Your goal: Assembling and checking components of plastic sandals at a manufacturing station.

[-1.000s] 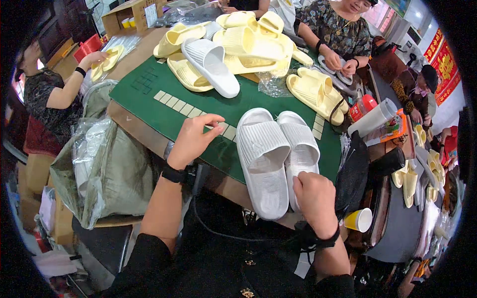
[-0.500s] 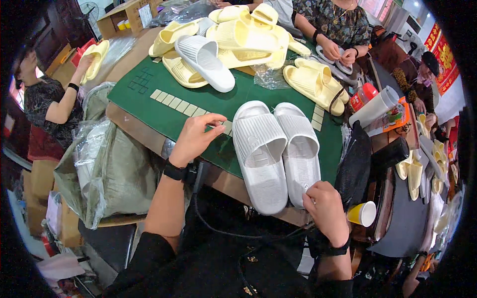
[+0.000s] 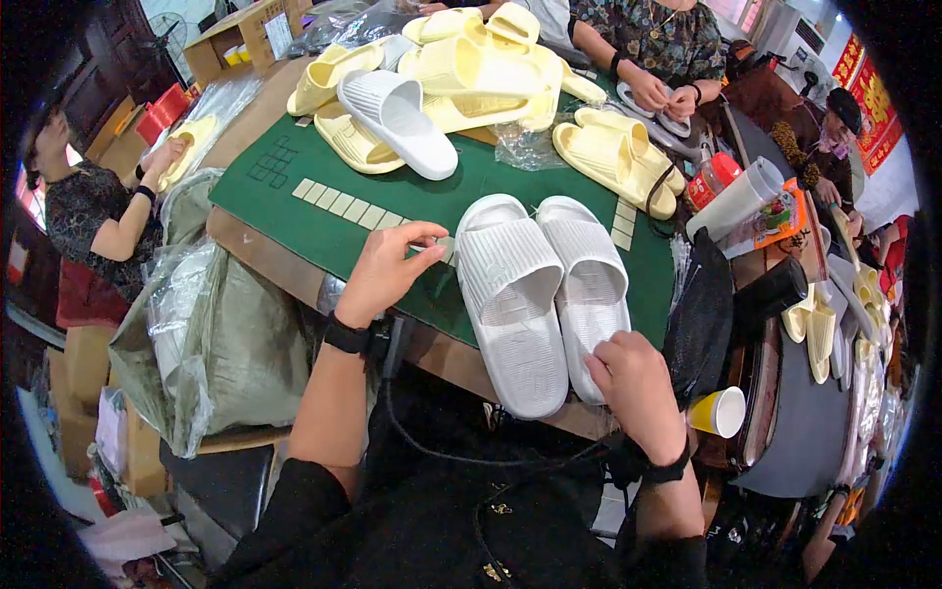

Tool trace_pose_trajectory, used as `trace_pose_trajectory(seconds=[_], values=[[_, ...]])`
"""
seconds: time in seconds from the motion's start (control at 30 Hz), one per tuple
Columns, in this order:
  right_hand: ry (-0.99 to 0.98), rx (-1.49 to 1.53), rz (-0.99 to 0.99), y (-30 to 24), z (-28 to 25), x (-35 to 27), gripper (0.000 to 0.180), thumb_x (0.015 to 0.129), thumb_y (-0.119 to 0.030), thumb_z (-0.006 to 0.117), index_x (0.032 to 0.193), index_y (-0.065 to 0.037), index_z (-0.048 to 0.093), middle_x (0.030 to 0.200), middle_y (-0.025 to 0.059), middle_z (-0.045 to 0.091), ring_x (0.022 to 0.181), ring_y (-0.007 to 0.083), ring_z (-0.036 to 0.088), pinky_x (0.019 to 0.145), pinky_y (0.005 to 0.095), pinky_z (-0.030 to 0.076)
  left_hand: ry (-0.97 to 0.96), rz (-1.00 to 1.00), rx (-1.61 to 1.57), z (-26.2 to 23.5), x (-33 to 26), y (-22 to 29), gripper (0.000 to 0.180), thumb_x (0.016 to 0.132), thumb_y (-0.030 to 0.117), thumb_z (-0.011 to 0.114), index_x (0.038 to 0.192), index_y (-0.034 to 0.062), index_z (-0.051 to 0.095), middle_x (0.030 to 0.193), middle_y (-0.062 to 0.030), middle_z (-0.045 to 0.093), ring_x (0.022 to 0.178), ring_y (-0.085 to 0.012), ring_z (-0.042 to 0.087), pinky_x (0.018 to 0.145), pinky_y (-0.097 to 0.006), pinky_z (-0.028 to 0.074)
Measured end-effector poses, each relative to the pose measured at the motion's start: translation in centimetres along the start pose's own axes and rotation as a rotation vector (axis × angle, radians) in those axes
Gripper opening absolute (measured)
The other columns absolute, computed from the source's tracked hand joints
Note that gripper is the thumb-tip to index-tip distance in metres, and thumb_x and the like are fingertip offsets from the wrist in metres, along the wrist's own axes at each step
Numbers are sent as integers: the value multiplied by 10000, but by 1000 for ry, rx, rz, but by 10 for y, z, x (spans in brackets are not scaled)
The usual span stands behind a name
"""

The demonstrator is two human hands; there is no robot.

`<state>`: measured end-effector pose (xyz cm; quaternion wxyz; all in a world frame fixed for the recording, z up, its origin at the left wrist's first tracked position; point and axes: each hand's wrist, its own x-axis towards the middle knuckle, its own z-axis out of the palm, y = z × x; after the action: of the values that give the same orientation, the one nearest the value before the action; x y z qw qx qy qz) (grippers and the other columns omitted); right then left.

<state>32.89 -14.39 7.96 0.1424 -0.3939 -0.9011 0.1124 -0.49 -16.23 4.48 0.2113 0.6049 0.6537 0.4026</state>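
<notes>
Two pale grey ribbed slippers, the left slipper (image 3: 520,324) and the right slipper (image 3: 589,255), lie side by side with toes pointing away, their heels by the table's near edge. My right hand (image 3: 640,393) is on the heel of the right slipper, fingers curled and pressed together against the insole; what is under the fingertips is hidden. To the left of the pair, my left hand (image 3: 391,270) hovers over the mat, thumb and forefinger a little apart with nothing visible between them.
On the green mat (image 3: 324,240) lies a strip of cream stickers (image 3: 343,204). Cream slippers (image 3: 481,69) are heaped beyond, with one grey slipper (image 3: 397,123) on them. A bottle (image 3: 714,182), a white tumbler (image 3: 741,201) and a yellow paper cup (image 3: 718,412) stand right. Co-workers handle slippers nearby.
My right hand has moved slightly up and left over the heel, covering a small round mark seen there before. My left hand stays put. The co-worker at left has lowered a cream slipper.
</notes>
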Motion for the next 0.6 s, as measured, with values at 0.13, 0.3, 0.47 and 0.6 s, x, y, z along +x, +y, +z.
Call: trace_pose_trajectory(seconds=[0.13, 0.3, 0.47, 0.6], values=[[11, -9, 43, -9, 10, 25, 185, 855, -137, 622, 726, -6, 642, 781, 179, 602, 800, 361, 622, 730, 446, 523, 6, 24, -32, -2, 7, 0, 229, 888, 114, 672, 1089, 6, 683, 936, -112, 717, 839, -166, 679, 765, -300, 537], [56, -6, -24, -9, 25, 43, 192, 870, -128, 620, 748, 18, 643, 797, 190, 615, 806, 377, 624, 717, 456, 524, 28, 17, 50, -6, 23, 3, 221, 875, 136, 685, 1058, 11, 691, 889, -117, 717, 797, -174, 678, 730, -302, 534], [103, 24, -32, -11, 29, 49, 175, 869, -122, 634, 770, 21, 627, 806, 196, 611, 790, 386, 619, 698, 470, 522, 24, -2, 182, 2, 44, 4, 196, 838, 188, 710, 921, 11, 710, 852, -158, 709, 784, -280, 690, 714, -377, 532], [118, 22, -72, -9, 33, 51, 166, 868, -123, 637, 781, 18, 619, 812, 194, 608, 793, 383, 616, 689, 474, 522, 3, -21, 315, 11, 58, 16, 214, 818, 253, 722, 827, 40, 700, 805, -145, 694, 793, -328, 668, 709, -428, 519]])
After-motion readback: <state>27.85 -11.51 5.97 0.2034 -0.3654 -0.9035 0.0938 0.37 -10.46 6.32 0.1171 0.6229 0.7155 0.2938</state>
